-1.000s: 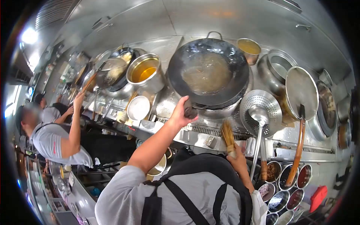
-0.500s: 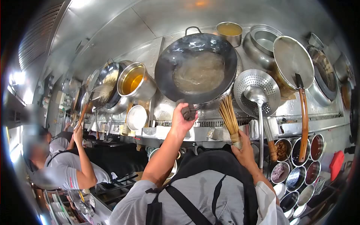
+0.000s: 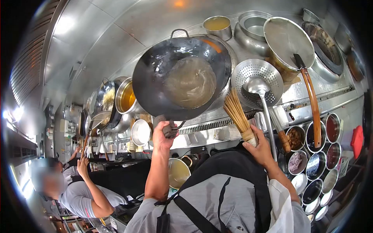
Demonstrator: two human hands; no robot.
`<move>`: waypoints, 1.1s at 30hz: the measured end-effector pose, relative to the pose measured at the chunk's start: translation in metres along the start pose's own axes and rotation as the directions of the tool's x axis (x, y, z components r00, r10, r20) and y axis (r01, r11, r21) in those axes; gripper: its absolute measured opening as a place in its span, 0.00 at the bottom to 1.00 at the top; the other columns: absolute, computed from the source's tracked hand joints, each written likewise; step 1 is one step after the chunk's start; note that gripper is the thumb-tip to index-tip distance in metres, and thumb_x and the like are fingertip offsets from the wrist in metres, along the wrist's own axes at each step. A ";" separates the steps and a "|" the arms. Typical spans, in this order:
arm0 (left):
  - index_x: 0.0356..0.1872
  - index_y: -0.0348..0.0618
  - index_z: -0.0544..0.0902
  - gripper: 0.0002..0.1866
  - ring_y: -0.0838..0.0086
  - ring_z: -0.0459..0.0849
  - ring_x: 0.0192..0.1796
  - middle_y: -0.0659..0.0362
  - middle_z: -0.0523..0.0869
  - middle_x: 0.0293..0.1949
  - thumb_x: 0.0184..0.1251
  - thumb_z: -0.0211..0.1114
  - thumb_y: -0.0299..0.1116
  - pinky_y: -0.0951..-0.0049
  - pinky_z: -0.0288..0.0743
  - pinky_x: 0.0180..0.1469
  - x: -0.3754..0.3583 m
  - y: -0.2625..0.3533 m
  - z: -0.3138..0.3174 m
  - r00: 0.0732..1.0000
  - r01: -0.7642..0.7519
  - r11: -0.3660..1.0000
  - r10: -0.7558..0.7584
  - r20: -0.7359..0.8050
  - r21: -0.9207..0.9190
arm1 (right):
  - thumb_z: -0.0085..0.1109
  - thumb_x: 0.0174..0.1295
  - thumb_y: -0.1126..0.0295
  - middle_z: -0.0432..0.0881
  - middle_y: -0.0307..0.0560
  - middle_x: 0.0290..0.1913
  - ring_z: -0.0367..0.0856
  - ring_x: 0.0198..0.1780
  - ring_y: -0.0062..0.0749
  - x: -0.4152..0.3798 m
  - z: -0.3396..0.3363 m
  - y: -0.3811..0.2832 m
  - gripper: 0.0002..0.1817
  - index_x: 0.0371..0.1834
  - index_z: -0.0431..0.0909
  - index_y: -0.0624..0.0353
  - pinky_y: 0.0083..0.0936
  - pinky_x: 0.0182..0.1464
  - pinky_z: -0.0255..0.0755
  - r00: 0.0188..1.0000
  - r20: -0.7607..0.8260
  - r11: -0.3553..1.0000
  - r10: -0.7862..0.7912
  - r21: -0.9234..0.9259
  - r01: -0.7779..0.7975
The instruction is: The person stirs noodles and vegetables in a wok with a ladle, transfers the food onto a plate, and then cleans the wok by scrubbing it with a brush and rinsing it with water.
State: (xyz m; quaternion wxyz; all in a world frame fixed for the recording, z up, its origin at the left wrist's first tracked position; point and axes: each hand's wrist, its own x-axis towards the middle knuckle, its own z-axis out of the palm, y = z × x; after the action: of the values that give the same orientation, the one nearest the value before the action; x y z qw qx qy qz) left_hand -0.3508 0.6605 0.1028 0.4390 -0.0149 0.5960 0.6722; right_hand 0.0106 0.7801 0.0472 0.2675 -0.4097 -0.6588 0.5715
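So here the wok (image 3: 182, 75) is the thing to watch, and everything else sits around it. The left hand (image 3: 162, 134) is clamped tight around the wok's cloth-wrapped handle (image 3: 170, 130) at its lower edge, tipping the pan up so the cloudy, soapy-looking water pools in the bowl. The right hand (image 3: 261, 144), below and right of the wok, is closed around the bound end of a bamboo brush (image 3: 237, 115), bristles pointing up toward the wok's rim but not in the water. My read: it's mid-wash. Water's in and the pan is lifted, but that dirty water hasn't been dumped, and the inside looks dark and streaky, so the scrubbing and rinsing aren't finished.

Going across from the left: way off to the wok's left a co-worker (image 3: 79, 194) in a grey shirt has an arm raised at another station, with a second wok (image 3: 104, 101) there. Just left of the main wok is a steel pot of amber oil (image 3: 126, 97), and below it a small white bowl (image 3: 140, 132). Behind the wok, a small pot of yellowish stock (image 3: 217, 26). To its right a perforated skimmer (image 3: 257, 79) with a ladle resting in it, then a big steel lid (image 3: 288, 39) with a long wooden handle. Lower right, a cluster of round seasoning tubs (image 3: 314, 155).

The whole range and backsplash are stainless steel, shiny and a bit greasy: a busy commercial kitchen line.
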 end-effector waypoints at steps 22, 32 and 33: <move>0.48 0.41 0.69 0.19 0.64 0.83 0.31 0.52 0.80 0.32 0.53 0.58 0.28 0.64 0.80 0.23 -0.019 -0.004 0.007 0.956 -0.293 0.949 0.294 0.006 0.117 | 0.67 0.56 0.71 0.73 0.51 0.60 0.71 0.61 0.31 0.047 0.025 -0.068 0.36 0.68 0.62 0.62 0.26 0.64 0.62 0.927 0.282 0.964 -0.248 0.161 0.209; 0.50 0.38 0.70 0.22 0.67 0.83 0.31 0.54 0.79 0.35 0.50 0.58 0.25 0.67 0.81 0.25 -0.054 0.015 0.021 0.915 -0.390 0.885 0.404 -0.004 0.255 | 0.66 0.56 0.61 0.75 0.57 0.60 0.75 0.60 0.48 0.064 0.036 -0.069 0.35 0.67 0.65 0.57 0.33 0.59 0.68 0.875 0.307 0.927 -0.373 0.156 0.341; 0.50 0.38 0.70 0.22 0.67 0.82 0.31 0.55 0.79 0.35 0.50 0.58 0.24 0.67 0.81 0.26 -0.056 0.015 0.023 0.896 -0.427 0.868 0.444 -0.012 0.252 | 0.66 0.56 0.61 0.75 0.57 0.60 0.75 0.60 0.48 0.067 0.035 -0.075 0.35 0.67 0.65 0.57 0.33 0.59 0.68 0.876 0.309 0.929 -0.370 0.159 0.336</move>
State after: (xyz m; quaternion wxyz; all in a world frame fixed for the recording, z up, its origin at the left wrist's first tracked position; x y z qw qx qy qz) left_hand -0.3139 0.6487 0.1521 0.2533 0.1502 0.6766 0.6749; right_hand -0.0700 0.8174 0.1050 0.2720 -0.1662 -0.7284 0.6064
